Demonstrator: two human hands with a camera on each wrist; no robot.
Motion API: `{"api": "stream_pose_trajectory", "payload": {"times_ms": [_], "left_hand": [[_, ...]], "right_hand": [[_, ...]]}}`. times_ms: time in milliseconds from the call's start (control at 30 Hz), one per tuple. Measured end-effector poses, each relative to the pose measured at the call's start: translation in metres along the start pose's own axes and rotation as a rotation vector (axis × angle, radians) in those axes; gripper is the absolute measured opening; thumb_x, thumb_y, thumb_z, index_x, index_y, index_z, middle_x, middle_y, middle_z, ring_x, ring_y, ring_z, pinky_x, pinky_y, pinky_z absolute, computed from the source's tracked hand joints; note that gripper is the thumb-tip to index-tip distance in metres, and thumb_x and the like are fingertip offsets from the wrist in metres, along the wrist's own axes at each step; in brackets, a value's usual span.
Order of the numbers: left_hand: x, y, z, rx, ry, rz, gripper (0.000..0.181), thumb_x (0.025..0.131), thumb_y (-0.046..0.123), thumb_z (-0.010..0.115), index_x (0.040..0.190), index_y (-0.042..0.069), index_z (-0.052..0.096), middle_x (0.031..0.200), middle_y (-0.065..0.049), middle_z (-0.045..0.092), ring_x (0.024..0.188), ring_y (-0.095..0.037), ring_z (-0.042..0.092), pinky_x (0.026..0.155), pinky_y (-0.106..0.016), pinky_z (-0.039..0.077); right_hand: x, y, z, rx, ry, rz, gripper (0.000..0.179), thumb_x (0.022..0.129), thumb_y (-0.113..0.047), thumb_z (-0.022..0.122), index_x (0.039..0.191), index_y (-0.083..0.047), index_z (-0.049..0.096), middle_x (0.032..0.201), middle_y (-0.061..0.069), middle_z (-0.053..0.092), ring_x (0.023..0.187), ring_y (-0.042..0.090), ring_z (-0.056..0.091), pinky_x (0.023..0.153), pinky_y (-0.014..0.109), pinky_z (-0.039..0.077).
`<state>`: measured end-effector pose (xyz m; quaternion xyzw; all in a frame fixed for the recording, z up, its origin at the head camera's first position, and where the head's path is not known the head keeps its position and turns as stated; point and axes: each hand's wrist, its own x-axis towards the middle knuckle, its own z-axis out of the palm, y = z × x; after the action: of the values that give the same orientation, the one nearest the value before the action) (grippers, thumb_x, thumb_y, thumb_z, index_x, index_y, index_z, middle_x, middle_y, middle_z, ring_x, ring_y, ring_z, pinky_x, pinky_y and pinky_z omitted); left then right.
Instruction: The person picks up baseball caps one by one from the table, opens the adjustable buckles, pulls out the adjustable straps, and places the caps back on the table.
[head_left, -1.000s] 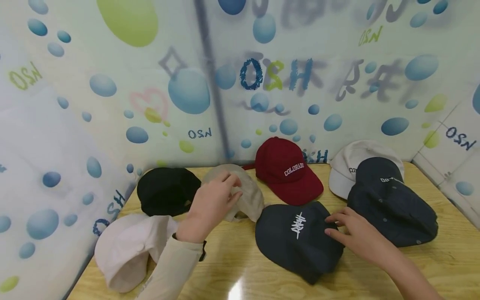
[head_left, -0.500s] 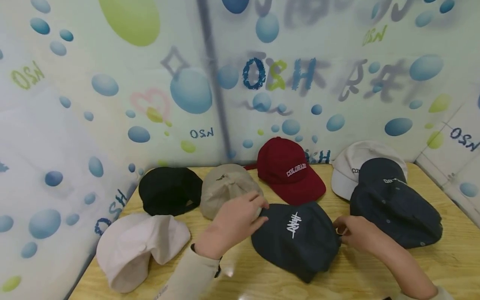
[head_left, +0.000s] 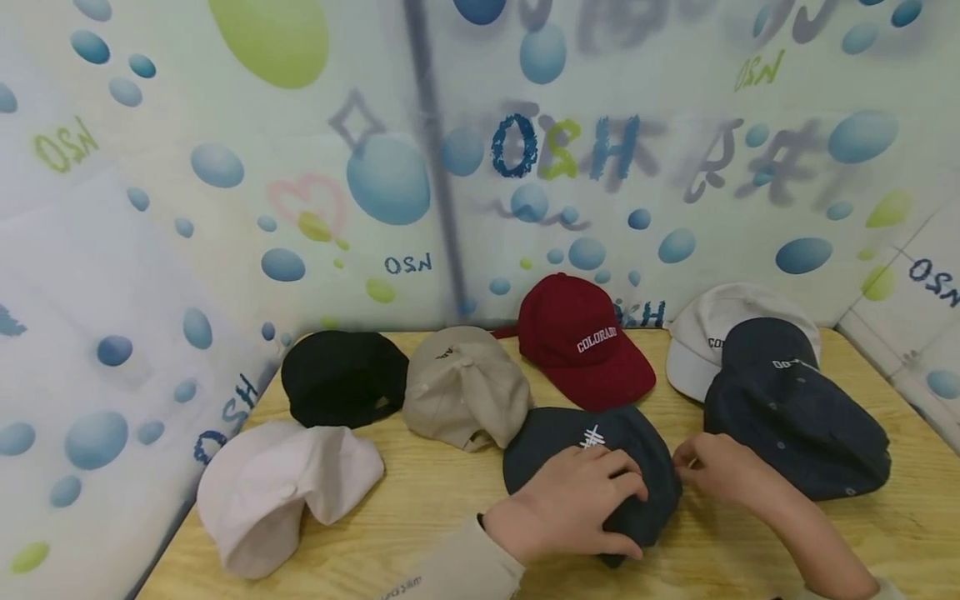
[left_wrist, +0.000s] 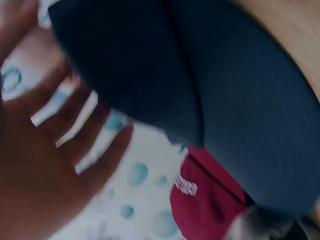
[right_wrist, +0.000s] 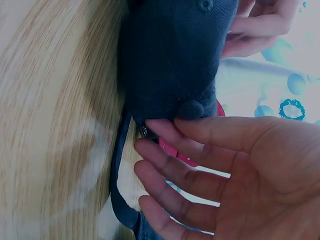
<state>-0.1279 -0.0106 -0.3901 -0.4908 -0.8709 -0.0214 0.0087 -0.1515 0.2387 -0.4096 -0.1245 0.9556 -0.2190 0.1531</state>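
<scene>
A navy baseball cap (head_left: pixel 555 433) with white lettering lies on the table, its brim toward the left. My left hand (head_left: pixel 573 504) is over this cap with fingers spread, hiding part of the lettering. In the left wrist view its fingers (left_wrist: pixel 95 175) look nearly straight beside the cap's brim (left_wrist: pixel 250 110). At the cap's right edge, my right hand (head_left: pixel 720 471) pinches the fabric between thumb and forefinger. The right wrist view shows that thumb (right_wrist: pixel 215 132) by the button (right_wrist: pixel 191 109) on the crown, with the strap (right_wrist: pixel 116 180) hanging loose below.
Behind stand a black cap (head_left: pixel 341 379), a beige cap (head_left: pixel 465 387) and a dark red cap (head_left: pixel 581 337). A pale pink cap (head_left: pixel 277 492) lies at left. A second navy cap (head_left: pixel 795 417) overlaps a light grey cap (head_left: pixel 738 308) at right. A printed cloth backs the wooden table (head_left: pixel 420 517).
My left hand has come from above the beige cap, right and nearer, onto the navy cap. The right hand has closed its fingertips on that cap's right edge.
</scene>
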Motion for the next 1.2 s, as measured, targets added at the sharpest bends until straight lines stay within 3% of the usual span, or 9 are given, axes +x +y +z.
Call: {"api": "stream_pose_trajectory", "payload": {"times_ms": [100, 200, 333, 433, 600, 700, 833, 1033, 1200], "left_hand": [[0.005, 0.009, 0.005, 0.096, 0.034, -0.054, 0.035, 0.089, 0.06, 0.064, 0.116, 0.037, 0.064, 0.121, 0.017, 0.059, 0.111, -0.003, 0.056, 0.092, -0.02, 0.048], [0.007, 0.007, 0.007, 0.096, 0.136, -0.129, 0.018, 0.092, 0.043, 0.07, 0.106, 0.032, 0.067, 0.108, 0.015, 0.063, 0.098, -0.002, 0.061, 0.084, -0.017, 0.051], [0.005, -0.006, 0.004, -0.13, 0.288, -0.26, 0.007, 0.095, 0.026, 0.067, 0.101, 0.022, 0.065, 0.099, 0.009, 0.063, 0.087, -0.003, 0.062, 0.078, -0.014, 0.051], [0.001, -0.016, 0.002, -0.329, 0.378, -0.339, 0.006, 0.099, 0.021, 0.063, 0.104, 0.019, 0.061, 0.105, 0.006, 0.062, 0.094, -0.006, 0.062, 0.083, -0.015, 0.051], [-0.001, -0.024, -0.002, -0.475, 0.494, -0.37, 0.006, 0.101, 0.018, 0.06, 0.106, 0.015, 0.056, 0.114, 0.002, 0.061, 0.109, -0.012, 0.063, 0.093, -0.021, 0.052], [-0.001, -0.025, -0.003, -0.511, 0.531, -0.372, 0.006, 0.101, 0.017, 0.058, 0.105, 0.013, 0.054, 0.115, 0.0, 0.061, 0.11, -0.014, 0.063, 0.096, -0.023, 0.052], [0.0, -0.028, -0.004, -0.528, 0.56, -0.385, 0.007, 0.102, 0.016, 0.058, 0.106, 0.012, 0.053, 0.115, -0.002, 0.061, 0.111, -0.016, 0.063, 0.098, -0.026, 0.052], [-0.001, -0.03, -0.005, -0.532, 0.56, -0.395, 0.007, 0.102, 0.018, 0.056, 0.106, 0.012, 0.053, 0.116, -0.002, 0.061, 0.109, -0.016, 0.063, 0.097, -0.027, 0.053], [0.0, -0.03, -0.004, -0.534, 0.542, -0.391, 0.008, 0.103, 0.019, 0.056, 0.107, 0.013, 0.053, 0.116, -0.002, 0.061, 0.108, -0.015, 0.063, 0.094, -0.026, 0.053]], "right_hand": [[0.0, 0.0, 0.0, 0.011, 0.005, -0.015, 0.01, 0.09, -0.009, 0.066, 0.084, -0.013, 0.072, 0.083, -0.001, 0.068, 0.071, 0.011, 0.054, 0.061, 0.03, 0.044], [0.0, 0.001, -0.002, 0.048, 0.016, -0.023, 0.008, 0.092, -0.011, 0.067, 0.088, -0.013, 0.073, 0.087, -0.001, 0.07, 0.074, 0.011, 0.058, 0.063, 0.029, 0.046], [0.001, 0.003, -0.003, 0.115, 0.031, -0.021, 0.009, 0.093, -0.014, 0.067, 0.098, -0.009, 0.073, 0.095, 0.003, 0.073, 0.084, 0.016, 0.066, 0.07, 0.033, 0.054], [0.004, 0.002, -0.002, 0.205, 0.009, -0.029, 0.017, 0.095, -0.017, 0.065, 0.105, -0.005, 0.07, 0.102, 0.008, 0.072, 0.089, 0.02, 0.069, 0.074, 0.036, 0.057], [0.012, -0.005, 0.008, 0.543, -0.145, -0.153, 0.045, 0.098, -0.016, 0.062, 0.129, 0.015, 0.052, 0.125, 0.027, 0.062, 0.107, 0.031, 0.068, 0.082, 0.033, 0.057], [0.016, -0.011, 0.012, 0.735, -0.262, -0.202, 0.061, 0.098, -0.016, 0.061, 0.14, 0.02, 0.035, 0.135, 0.03, 0.053, 0.117, 0.03, 0.063, 0.089, 0.028, 0.055], [0.016, -0.014, 0.012, 0.91, -0.355, -0.206, 0.069, 0.101, -0.02, 0.057, 0.147, 0.017, 0.022, 0.139, 0.016, 0.053, 0.12, 0.012, 0.059, 0.097, 0.026, 0.052], [0.014, -0.015, 0.009, 1.288, -0.5, -0.267, 0.07, 0.11, -0.02, 0.036, 0.157, -0.003, -0.011, 0.138, -0.007, 0.057, 0.125, 0.009, 0.059, 0.11, 0.038, 0.047], [0.011, -0.02, 0.007, 1.368, -0.457, -0.225, 0.077, 0.109, -0.02, 0.035, 0.154, -0.014, -0.027, 0.128, -0.008, 0.063, 0.118, 0.012, 0.065, 0.104, 0.035, 0.05]]}}
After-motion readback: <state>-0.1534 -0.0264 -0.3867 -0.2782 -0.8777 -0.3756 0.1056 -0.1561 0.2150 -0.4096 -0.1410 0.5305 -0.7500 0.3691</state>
